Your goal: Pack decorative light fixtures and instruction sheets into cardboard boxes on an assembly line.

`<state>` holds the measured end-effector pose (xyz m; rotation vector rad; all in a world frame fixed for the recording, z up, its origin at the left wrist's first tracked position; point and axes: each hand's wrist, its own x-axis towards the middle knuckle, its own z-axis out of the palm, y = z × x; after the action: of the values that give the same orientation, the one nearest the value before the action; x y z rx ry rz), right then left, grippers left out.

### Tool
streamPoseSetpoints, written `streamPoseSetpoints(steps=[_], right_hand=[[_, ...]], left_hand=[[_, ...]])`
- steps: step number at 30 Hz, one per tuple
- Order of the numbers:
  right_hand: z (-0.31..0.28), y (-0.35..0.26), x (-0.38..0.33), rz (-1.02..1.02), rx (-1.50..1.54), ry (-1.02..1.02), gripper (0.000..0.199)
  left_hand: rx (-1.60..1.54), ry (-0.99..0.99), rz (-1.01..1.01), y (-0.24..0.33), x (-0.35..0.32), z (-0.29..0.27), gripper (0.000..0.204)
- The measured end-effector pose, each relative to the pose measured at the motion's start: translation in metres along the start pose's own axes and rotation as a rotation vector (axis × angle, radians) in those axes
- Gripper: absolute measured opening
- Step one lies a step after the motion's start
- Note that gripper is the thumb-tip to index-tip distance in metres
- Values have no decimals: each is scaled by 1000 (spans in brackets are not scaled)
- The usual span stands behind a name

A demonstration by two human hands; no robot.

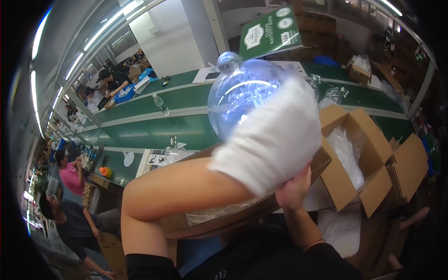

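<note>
A large clear globe (223,105) with a bluish glow inside and a small ball at its top stands before me, above the green bench. Across its right side lies my left hand (289,123), covered by a white glove or cloth and smeared by motion; its fingers cannot be made out. Below it, my bare right hand (293,190) has its fingers bent upward, partly hidden behind the white covering. What it grips is out of sight. Under my left forearm sits an open cardboard box (200,228) with clear plastic inside.
At right stands an open carton (373,140) holding a white plastic bag (346,156). Behind the globe are a green printed box (270,35) and the green bench (140,133) with a bottle (161,104). Co-workers (70,172) sit at left.
</note>
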<state>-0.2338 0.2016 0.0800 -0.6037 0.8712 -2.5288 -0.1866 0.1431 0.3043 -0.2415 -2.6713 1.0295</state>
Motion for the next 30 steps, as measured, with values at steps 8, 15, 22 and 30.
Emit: streamPoseSetpoints(steps=[8,15,22,30], right_hand=[[-35,-10,0,-63,-13,-74,56],[-1,-26,5,52,-8,-64,65],[1,-10,-6,282,9,-197,55],[24,-11,-12,566,126,-195,66]], left_hand=[[519,455,262,37,-37,74,44],[-717,909,-419,-13,-119,112,82],[-1569,660,-550,-57,-104,58,69],[-1891,339,-246,-96,-92,86,57]])
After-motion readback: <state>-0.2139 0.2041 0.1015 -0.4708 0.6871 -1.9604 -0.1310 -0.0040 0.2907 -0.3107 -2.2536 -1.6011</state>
